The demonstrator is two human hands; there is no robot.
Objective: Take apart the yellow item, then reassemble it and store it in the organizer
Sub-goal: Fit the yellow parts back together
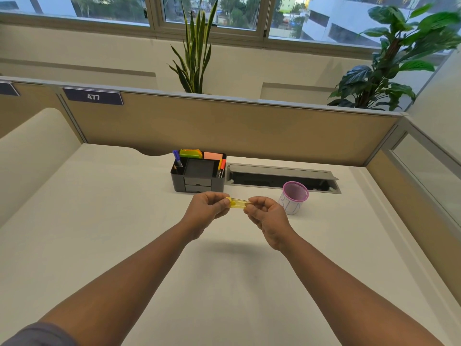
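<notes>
A small yellow translucent item, shaped like a short marker, is held level above the white desk between both hands. My left hand pinches its left end, where a solid yellow piece shows. My right hand pinches its right end, which the fingers hide. Whether the item is in one piece or partly pulled apart I cannot tell. Just behind the hands stands the dark grey desk organizer, with pens, markers and sticky notes in its top slots and two small drawers in front.
A pink mesh cup stands right of my right hand. Behind it lies a grey cable tray set into the white desk. A tan partition closes the back and right sides. Plants stand beyond it.
</notes>
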